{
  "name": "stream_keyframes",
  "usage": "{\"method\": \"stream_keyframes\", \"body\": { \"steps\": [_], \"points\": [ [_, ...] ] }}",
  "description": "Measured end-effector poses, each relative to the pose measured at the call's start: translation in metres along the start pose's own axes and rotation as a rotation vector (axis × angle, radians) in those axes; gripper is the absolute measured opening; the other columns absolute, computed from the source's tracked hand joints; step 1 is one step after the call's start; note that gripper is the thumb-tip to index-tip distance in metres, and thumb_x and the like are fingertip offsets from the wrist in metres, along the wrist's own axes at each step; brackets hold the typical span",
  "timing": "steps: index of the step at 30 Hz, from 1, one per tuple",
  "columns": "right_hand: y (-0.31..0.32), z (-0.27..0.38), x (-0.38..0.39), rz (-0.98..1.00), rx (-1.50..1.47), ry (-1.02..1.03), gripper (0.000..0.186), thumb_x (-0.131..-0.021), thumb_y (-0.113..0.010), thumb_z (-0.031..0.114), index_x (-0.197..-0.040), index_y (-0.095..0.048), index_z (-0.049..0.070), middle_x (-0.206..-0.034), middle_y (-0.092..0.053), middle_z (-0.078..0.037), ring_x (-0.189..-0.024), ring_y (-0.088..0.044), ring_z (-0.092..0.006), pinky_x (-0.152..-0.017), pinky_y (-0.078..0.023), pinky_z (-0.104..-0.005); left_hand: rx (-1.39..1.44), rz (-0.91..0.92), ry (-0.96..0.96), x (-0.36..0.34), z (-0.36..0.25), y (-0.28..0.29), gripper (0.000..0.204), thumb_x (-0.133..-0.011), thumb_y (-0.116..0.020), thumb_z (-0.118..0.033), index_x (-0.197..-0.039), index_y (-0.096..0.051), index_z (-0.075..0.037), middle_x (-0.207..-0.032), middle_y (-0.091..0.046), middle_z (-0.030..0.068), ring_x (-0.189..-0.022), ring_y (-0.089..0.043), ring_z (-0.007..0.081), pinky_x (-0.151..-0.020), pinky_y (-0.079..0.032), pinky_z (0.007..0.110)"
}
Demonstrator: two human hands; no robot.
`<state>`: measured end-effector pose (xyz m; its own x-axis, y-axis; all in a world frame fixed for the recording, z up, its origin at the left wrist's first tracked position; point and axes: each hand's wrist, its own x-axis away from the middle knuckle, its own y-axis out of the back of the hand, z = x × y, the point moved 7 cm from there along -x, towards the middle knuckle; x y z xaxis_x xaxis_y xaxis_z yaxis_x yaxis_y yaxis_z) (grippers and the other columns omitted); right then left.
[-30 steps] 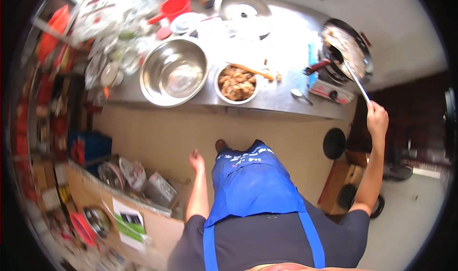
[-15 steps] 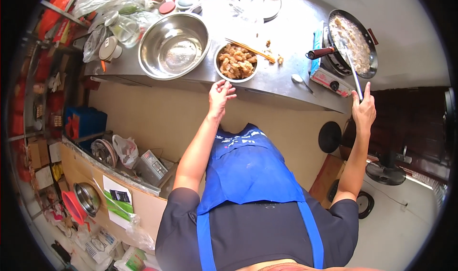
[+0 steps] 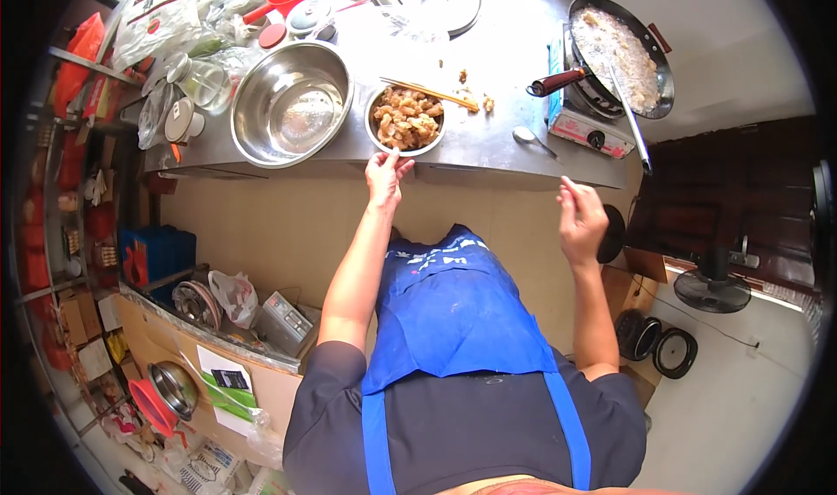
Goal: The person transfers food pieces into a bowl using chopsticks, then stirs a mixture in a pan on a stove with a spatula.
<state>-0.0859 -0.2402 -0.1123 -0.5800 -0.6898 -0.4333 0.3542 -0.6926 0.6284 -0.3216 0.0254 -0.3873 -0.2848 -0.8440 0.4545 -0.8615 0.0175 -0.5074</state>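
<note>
Head view: L hand [image 3: 384, 178] at the near edge of a round, pale-rimmed metal bowl [image 3: 424, 149], thumb and fingertips closed on the rim in what looks like a light pinch. R hand [image 3: 582, 220] raised in front of the counter's edge, fingers half curled, thumb and fingertips apart, w/ nothing seen in it.

Bowl: on the steel countertop [image 3: 488, 151], close to the front edge, heaped w/ glossy brown, irregular chunks [image 3: 407, 118], prob. coated meat. Handling (est.): shell stiff, not fragile; load mod. heavy; chunks soft, wet, slippery. Best hold: opp. sides of the rim, or one hand under the base; a one-sided pinch would prob. tip it. Straight, slim wooden chopsticks [image 3: 432, 94] lie across the far rim, tips overhanging; likely to roll off if tilted.

Materials, L to R: wide, smooth, mirror-like steel basin [image 3: 253, 103], sloping walls; small, shiny spoon [image 3: 523, 134], rounded head; round, dark metal pan [image 3: 666, 81] w/ reddish-brown handle [image 3: 558, 83], on a boxy portable stove [image 3: 593, 138]. Pan contents: pale, frothy, rough-textured, prob. hot. Slender metal utensil [image 3: 634, 127] leans over the pan's near rim, handle end free, i.e., no hand on it.
</note>
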Motion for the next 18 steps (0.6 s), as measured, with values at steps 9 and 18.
{"method": "stream_keyframes", "body": {
  "steps": [9, 18],
  "points": [
    [-0.184, -0.043, -0.072, 0.209, -0.058, 0.111, 0.037, -0.087, -0.06, 0.01, -0.123, -0.061, 0.005, -0.103, -0.064, -0.018, -0.098, -0.06, -0.0356, -0.092, -0.046, -0.0415, -0.078, -0.034, -0.047, 0.001, -0.011, 0.004, 0.007, -0.091, -0.058, -0.002, -0.091, -0.052, 0.002, -0.083, -0.061, 0.0106, -0.067, -0.068, 0.0199, -0.053, -0.056, 0.026],
    [-0.309, -0.066, -0.088, 0.612, -0.041, 0.215, 0.044, -0.091, -0.055, 0.002, -0.135, -0.051, 0.005, -0.126, -0.059, -0.021, -0.118, -0.056, -0.0354, -0.1, -0.045, -0.0406, -0.135, -0.038, -0.015, 0.007, -0.017, 0.011, 0.007, -0.089, -0.058, -0.003, -0.09, -0.051, -0.001, -0.078, -0.062, 0.0098, -0.059, -0.067, 0.0185, -0.045, -0.052, 0.025]
  ]
}}
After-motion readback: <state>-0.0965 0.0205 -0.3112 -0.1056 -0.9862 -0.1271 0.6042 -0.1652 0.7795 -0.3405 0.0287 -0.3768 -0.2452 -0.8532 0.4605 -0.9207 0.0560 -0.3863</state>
